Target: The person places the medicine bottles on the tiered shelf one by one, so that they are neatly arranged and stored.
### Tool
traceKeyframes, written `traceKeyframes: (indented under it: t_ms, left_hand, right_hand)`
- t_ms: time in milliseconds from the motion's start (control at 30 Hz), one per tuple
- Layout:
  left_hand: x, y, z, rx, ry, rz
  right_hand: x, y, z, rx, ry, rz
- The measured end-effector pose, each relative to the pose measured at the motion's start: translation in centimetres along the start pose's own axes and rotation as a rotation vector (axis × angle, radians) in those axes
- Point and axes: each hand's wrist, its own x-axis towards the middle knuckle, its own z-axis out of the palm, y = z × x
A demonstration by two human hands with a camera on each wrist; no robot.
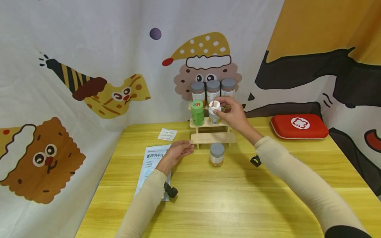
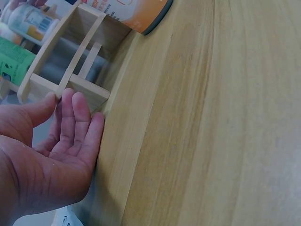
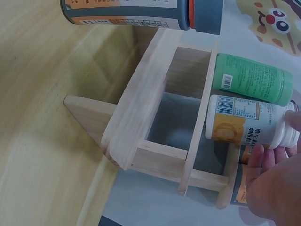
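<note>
My right hand (image 1: 233,114) grips a white pill bottle (image 1: 214,114) by its cap end. The bottle stands on the middle step of a wooden tiered rack (image 1: 212,138), beside a green bottle (image 1: 197,114). In the right wrist view, the white bottle's orange label (image 3: 230,127) shows, and my fingers (image 3: 268,160) lie round its cap. My left hand (image 1: 178,152) pinches the left end of the rack's lowest step between thumb and fingertips, as the left wrist view shows. A grey-capped bottle (image 1: 217,155) stands on the table in front of the rack.
Three grey-capped bottles (image 1: 213,89) line the top step. A red first-aid case (image 1: 299,126) lies at the right. To the left are a blue-and-white mask packet (image 1: 148,165), partly under my left arm, and a small white packet (image 1: 167,134). A printed curtain (image 1: 134,43) hangs behind.
</note>
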Motion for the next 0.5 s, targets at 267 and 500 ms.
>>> traceKeyframes:
  t_ms: [267, 500]
  left_hand:
    - [-0.13, -0.01, -0.03, -0.003, -0.002, 0.003]
    - [0.00, -0.06, -0.02, -0.002, 0.002, -0.003]
  right_hand:
    - [-0.10, -0.07, 0.26, -0.009, 0.019, 0.037]
    - [-0.01, 0.03, 0.38, -0.002, 0.049, 0.051]
